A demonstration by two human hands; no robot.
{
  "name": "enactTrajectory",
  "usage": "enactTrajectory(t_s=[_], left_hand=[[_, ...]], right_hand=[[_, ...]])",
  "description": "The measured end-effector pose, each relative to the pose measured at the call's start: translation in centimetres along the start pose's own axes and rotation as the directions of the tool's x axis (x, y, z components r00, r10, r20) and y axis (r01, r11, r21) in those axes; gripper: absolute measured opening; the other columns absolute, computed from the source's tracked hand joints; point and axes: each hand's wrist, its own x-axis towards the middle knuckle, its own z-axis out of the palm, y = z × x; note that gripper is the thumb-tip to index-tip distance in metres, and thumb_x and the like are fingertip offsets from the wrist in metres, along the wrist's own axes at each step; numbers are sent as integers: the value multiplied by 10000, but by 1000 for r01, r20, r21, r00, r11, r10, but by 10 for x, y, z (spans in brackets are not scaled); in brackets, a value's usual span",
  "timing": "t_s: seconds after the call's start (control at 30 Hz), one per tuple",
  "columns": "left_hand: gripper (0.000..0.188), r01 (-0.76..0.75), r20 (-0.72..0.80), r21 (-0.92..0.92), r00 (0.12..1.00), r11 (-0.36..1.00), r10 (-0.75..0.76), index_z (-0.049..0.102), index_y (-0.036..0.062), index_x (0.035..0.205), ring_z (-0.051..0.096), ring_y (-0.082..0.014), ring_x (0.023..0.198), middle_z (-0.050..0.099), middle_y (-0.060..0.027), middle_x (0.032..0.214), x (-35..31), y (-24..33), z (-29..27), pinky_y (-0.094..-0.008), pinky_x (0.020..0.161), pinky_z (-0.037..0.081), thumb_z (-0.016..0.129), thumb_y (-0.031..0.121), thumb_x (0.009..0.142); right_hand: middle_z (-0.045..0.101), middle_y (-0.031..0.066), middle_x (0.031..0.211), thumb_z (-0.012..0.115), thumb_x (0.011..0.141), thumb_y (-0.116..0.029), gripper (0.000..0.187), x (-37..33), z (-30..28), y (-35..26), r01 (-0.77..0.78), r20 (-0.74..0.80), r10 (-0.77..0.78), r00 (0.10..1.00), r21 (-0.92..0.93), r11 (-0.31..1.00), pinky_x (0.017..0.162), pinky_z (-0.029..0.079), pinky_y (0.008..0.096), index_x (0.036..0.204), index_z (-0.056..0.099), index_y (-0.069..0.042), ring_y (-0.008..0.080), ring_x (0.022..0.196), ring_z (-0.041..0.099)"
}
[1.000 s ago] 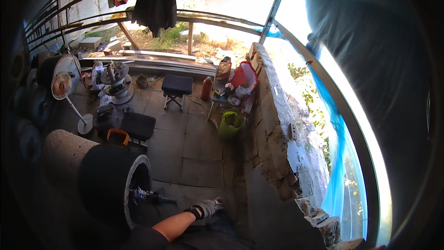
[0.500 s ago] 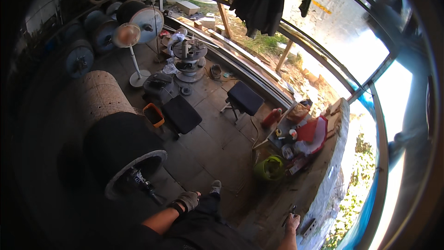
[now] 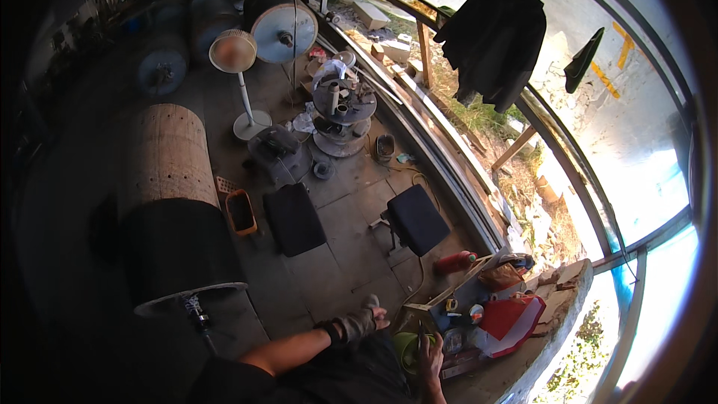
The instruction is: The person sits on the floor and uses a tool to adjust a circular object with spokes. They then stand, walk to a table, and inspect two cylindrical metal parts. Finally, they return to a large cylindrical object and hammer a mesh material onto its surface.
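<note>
My left hand [image 3: 357,325] wears a grey glove with bare fingertips and a dark band at the wrist. Its fingers are curled in, and whatever they may hold is hidden. Close by on the right, my right hand [image 3: 429,357] is bare and closed around a slim dark tool [image 3: 421,329], whose kind I cannot make out. A lime-green tub [image 3: 406,346] stands on the floor just beyond the right hand, partly covered by it. Left of my forearm lies a large roller [image 3: 179,251] with a black covered part, a bare, holed part and a metal shaft end [image 3: 197,314].
Ahead are two black-padded stools [image 3: 295,219] [image 3: 417,218] and an orange bin [image 3: 241,212]. A red bottle [image 3: 455,262] lies near a cluttered corner with a red-and-white bag [image 3: 512,323]. Farther off stand a fan [image 3: 244,86] and a spool table [image 3: 344,105]. A dark jacket [image 3: 497,41] hangs at the right.
The view has turned, so the room sits differently in the picture. My right hand has come inward from the right wall, nearer my left hand, still with the dark tool.
</note>
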Motion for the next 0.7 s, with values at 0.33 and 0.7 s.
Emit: enactTrajectory(t_s=[0.33,0.7], left_hand=[[920,-255,-411,-265,902,930,131,274,34,1570,347,-221,1456,415,-122,1530,86,127,-91,-351,1188,275,670,558,927],[733,-544,-752,-439,658,715,38,413,98,1467,507,-204,1283,539,-44,1371,157,160,-231,-376,1099,393,732,441,903]], right_hand=[[671,226,858,460,1079,-293,529,228,52,-269,654,501,-734,458,370,660,649,516,461,1486,322,15,408,707,654],[709,240,968,496,1063,-349,600,355,184,-386,656,726,-662,188,409,634,721,539,498,1499,295,11,449,822,686]])
